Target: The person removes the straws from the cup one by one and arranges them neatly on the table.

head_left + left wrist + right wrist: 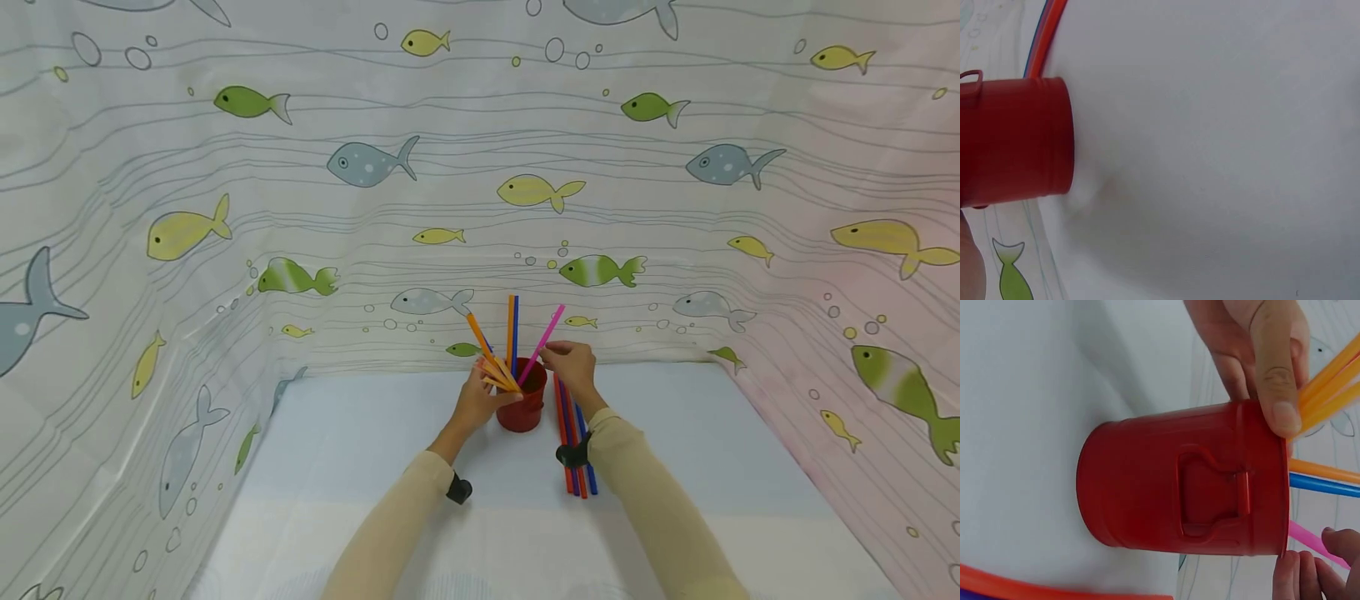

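Note:
A red bucket [520,413] stands on the table with several thin coloured sticks in it. My left hand [480,397] holds the bucket at its left rim; in the right wrist view its thumb [1279,394] presses the rim's outside. Several orange sticks [1329,387] lean out beside that thumb. An orange stick [511,329] and a blue stick [1325,484] rise together from the middle. My right hand [572,367] pinches a pink stick [551,327] that slants out of the bucket to the right. In the left wrist view the bucket [1016,140] hides most of the left hand.
Several red and blue sticks [570,450] lie side by side on the table right of the bucket, partly under my right wrist. A white sheet with printed fish [525,190] hangs behind and at both sides of the white table [337,467].

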Motion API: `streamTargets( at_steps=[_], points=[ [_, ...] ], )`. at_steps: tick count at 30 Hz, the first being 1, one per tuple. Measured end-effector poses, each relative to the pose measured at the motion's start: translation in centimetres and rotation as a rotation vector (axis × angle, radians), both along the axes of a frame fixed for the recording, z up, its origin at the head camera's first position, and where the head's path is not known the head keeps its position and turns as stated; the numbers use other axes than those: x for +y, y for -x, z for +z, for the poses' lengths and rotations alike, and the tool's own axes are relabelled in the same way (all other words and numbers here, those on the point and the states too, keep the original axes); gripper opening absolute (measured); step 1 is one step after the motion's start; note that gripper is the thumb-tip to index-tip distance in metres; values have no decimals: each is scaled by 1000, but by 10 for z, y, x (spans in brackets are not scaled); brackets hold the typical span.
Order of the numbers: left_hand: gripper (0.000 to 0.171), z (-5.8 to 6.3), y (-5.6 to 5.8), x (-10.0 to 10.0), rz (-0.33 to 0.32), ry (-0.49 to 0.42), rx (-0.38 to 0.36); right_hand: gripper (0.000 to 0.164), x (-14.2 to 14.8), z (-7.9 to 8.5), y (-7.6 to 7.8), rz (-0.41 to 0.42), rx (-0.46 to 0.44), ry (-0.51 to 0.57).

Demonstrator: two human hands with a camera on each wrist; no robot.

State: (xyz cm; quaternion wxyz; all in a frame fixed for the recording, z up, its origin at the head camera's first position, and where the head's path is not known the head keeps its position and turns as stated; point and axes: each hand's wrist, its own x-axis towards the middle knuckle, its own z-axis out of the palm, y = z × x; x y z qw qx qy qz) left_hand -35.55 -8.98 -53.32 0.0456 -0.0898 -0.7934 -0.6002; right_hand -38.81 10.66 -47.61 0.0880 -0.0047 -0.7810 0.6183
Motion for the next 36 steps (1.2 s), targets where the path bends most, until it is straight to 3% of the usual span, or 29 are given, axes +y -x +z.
streamTargets(
  at_steps=[11, 20, 28, 36],
  points=[
    [88, -2, -1, 4, 6, 1, -9, 29, -2, -9, 5, -33, -29, 13],
    [89, -1, 0, 4, 16, 17, -13, 29, -5, -9, 9, -59, 15, 2],
    [91, 0, -1, 2, 17, 15, -20, 27, -5, 15, 5, -76, 85, 6],
    [87, 3, 0, -1, 5, -4, -26, 22, 5, 45, 13, -93, 198, 118]
  ],
)
